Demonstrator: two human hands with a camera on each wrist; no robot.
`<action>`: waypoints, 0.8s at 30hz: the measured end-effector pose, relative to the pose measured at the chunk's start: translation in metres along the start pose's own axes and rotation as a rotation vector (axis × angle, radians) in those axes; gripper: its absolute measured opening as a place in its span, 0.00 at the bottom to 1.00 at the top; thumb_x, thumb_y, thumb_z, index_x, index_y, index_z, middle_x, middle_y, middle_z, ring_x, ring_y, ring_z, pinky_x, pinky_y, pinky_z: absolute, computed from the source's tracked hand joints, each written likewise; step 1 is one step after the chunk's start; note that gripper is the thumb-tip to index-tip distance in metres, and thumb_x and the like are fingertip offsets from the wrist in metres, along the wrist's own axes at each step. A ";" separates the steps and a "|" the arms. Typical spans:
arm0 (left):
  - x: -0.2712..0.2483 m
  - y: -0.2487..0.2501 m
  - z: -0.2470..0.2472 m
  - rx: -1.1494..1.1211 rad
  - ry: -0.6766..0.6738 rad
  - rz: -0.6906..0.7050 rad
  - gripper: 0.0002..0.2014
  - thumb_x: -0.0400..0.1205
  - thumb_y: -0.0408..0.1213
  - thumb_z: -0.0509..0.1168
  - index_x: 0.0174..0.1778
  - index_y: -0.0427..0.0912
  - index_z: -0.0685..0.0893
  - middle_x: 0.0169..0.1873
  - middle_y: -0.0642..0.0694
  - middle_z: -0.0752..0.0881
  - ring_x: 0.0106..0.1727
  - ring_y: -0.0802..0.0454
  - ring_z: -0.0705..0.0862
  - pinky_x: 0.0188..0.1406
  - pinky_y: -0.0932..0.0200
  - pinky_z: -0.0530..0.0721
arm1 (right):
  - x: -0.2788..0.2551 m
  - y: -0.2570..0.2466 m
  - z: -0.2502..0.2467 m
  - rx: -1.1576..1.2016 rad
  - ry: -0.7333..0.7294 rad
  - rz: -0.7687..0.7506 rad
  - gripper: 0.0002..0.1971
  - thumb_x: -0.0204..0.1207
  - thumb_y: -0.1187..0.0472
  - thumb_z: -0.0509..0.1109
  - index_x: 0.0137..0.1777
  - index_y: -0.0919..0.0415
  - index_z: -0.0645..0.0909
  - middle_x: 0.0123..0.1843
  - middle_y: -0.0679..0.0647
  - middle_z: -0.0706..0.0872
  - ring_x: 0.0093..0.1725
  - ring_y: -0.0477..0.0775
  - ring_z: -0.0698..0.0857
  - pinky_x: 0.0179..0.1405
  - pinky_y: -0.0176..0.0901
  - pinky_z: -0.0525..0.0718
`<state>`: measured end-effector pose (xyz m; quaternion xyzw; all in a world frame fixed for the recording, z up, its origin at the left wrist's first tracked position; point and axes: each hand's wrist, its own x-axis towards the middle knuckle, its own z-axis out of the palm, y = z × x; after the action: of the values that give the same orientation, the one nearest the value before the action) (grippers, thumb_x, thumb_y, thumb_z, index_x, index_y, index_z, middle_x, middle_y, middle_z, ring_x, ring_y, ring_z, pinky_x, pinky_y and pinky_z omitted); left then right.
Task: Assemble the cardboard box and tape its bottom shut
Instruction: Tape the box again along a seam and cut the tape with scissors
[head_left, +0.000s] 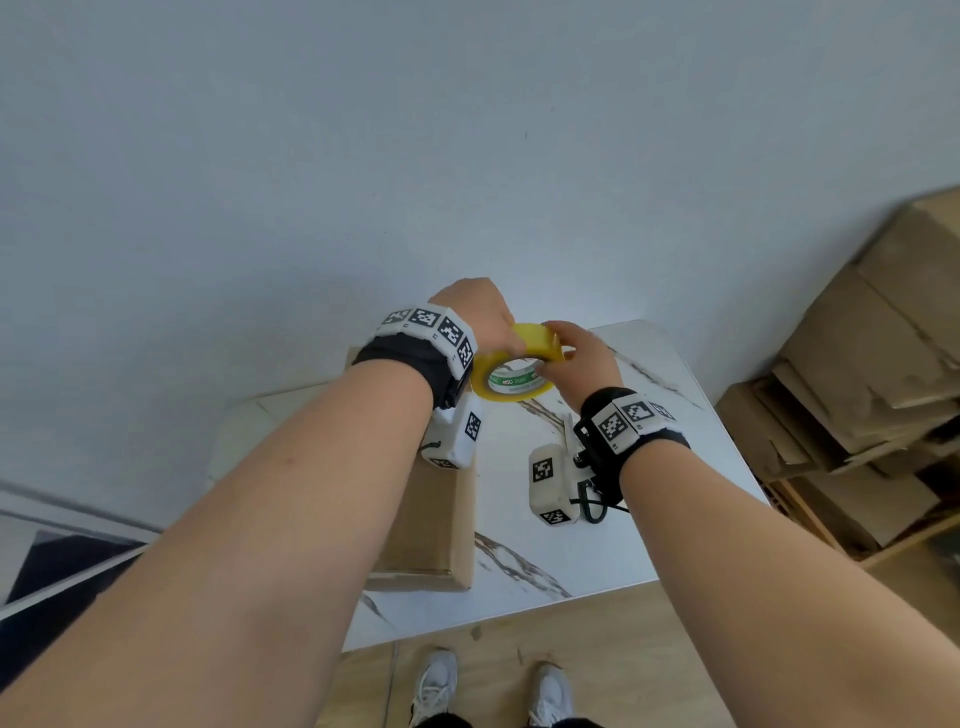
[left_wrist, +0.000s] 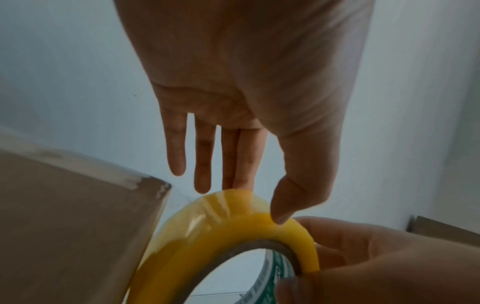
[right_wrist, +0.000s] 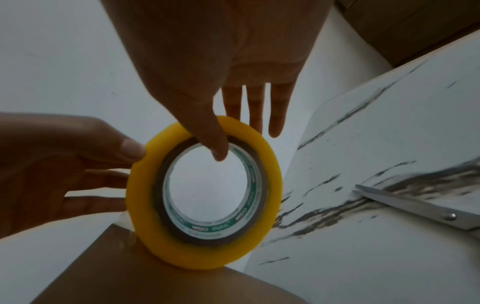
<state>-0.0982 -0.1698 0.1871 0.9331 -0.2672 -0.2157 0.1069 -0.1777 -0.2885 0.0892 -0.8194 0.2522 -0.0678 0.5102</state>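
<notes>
Both my hands hold a yellow tape roll (head_left: 491, 376) in the air above the far end of a brown cardboard box (head_left: 436, 519). The box lies on the white marble table (head_left: 649, 519), partly under my left forearm. My left hand (head_left: 498, 332) pinches the roll's (left_wrist: 233, 236) rim between thumb and index finger, the other fingers straight; a wrinkled, translucent layer of tape sits there. My right hand (head_left: 561, 353) grips the roll (right_wrist: 272, 185) with its thumb through the core and its fingers behind. The box (right_wrist: 155, 283) sits just below the roll.
Scissors (right_wrist: 415, 207) lie on the table (right_wrist: 376, 144) to the right of the roll. A stack of flattened cardboard (head_left: 857, 364) leans at the right. A pale wall stands behind the table. My shoes (head_left: 436, 686) are on the wooden floor by the near edge.
</notes>
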 end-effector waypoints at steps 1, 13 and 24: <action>-0.001 -0.001 0.000 0.001 0.000 -0.007 0.11 0.58 0.43 0.66 0.20 0.49 0.69 0.23 0.51 0.67 0.33 0.50 0.65 0.27 0.58 0.64 | -0.001 -0.001 0.001 -0.005 0.009 -0.003 0.27 0.71 0.70 0.71 0.71 0.52 0.77 0.63 0.52 0.84 0.60 0.56 0.84 0.56 0.48 0.83; -0.021 -0.045 -0.007 -0.072 -0.023 -0.136 0.22 0.86 0.36 0.58 0.77 0.44 0.70 0.76 0.44 0.72 0.75 0.44 0.72 0.71 0.55 0.70 | -0.012 -0.005 -0.001 -0.063 0.060 -0.020 0.23 0.72 0.65 0.75 0.67 0.56 0.76 0.61 0.55 0.82 0.54 0.57 0.82 0.53 0.52 0.84; -0.030 -0.063 0.013 -0.193 0.097 -0.076 0.18 0.79 0.23 0.62 0.62 0.44 0.80 0.62 0.44 0.81 0.64 0.46 0.80 0.63 0.54 0.77 | -0.014 0.001 0.006 -0.169 0.123 -0.010 0.21 0.72 0.69 0.72 0.64 0.55 0.75 0.62 0.59 0.81 0.54 0.61 0.83 0.48 0.48 0.83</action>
<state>-0.0984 -0.1025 0.1661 0.9373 -0.2042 -0.1990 0.2005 -0.1880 -0.2768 0.0876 -0.8551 0.2838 -0.0989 0.4225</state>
